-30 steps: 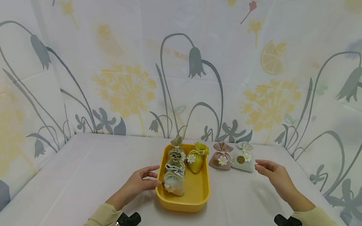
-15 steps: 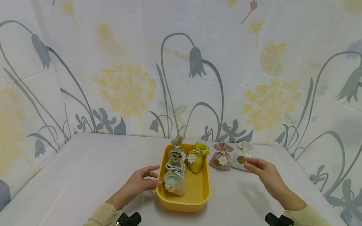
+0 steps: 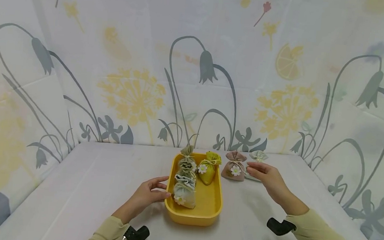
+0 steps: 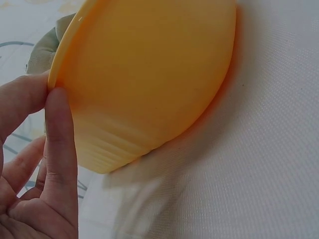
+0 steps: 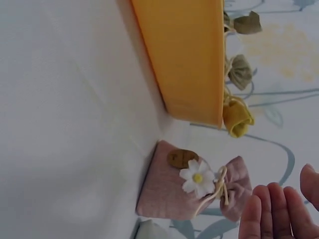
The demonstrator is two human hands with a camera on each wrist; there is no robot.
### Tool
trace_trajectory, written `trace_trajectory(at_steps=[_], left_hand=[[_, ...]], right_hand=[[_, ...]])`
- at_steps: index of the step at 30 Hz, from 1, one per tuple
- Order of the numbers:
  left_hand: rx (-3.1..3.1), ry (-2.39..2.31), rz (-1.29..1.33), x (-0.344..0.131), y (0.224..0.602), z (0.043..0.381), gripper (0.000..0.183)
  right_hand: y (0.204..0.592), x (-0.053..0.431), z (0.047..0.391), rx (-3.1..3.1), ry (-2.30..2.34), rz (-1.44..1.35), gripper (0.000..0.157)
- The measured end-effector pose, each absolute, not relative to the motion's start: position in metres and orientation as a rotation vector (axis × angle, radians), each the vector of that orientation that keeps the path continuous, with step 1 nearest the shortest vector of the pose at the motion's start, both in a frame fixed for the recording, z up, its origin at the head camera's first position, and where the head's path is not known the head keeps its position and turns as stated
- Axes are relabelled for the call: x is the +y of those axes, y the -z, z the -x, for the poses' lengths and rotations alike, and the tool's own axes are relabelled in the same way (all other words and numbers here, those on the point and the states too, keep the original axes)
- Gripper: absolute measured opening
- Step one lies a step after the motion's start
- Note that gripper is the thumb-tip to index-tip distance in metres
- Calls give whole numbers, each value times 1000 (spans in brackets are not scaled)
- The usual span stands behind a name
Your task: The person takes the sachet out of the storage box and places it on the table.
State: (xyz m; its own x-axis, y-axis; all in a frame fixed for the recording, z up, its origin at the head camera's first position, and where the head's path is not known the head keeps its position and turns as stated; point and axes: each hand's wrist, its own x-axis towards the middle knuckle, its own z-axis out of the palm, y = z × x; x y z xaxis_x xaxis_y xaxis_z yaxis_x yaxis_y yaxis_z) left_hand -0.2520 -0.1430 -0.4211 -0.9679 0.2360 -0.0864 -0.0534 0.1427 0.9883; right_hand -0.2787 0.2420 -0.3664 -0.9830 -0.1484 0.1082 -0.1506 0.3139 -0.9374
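Observation:
With its thumb and a finger, my left hand point(image 3: 145, 198) pinches the left rim of a yellow plastic tub point(image 3: 191, 220); the left wrist view shows the fingertips point(image 4: 59, 107) on that rim. Inside the tub, small drawstring pouches line the left side, a pale one point(image 3: 188, 199) at the front and green ones point(image 3: 186, 167) behind. A yellow-green pouch point(image 3: 209, 175) leans at the back right. My right hand point(image 3: 273, 184), fingers extended and holding nothing, hovers beside a dusty-pink pouch point(image 3: 227, 172) with a white flower. It partly hides a pale pouch point(image 3: 258, 155).
A white cloth point(image 3: 105, 173) covers the table. Behind it hangs a backdrop point(image 3: 143, 47) printed with flowers. Black wrist cameras sit below both hands, the left one point(image 3: 136, 234) and the right one point(image 3: 279, 226). The pink pouch stands just right of the tub.
My right hand has moved left, from beside the pale pouch to in front of it and close to the pink pouch. The left hand and the tub stay put.

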Motion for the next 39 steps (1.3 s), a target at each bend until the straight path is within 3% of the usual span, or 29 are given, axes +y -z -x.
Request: trace_trajectory(at_steps=[9,20,39], left_hand=[[2199,-1912,-182,-144,422,252,64],[2194,-1911,-204,-142,421,251,63],[2195,-1915,-191,-144,420,251,64]], right_hand=[[363,219,296,-2544,-1853,-375,50],[361,200,314,-2593,-1804,-398,38],[359,168,346,-2756,-1689,-312,44]])
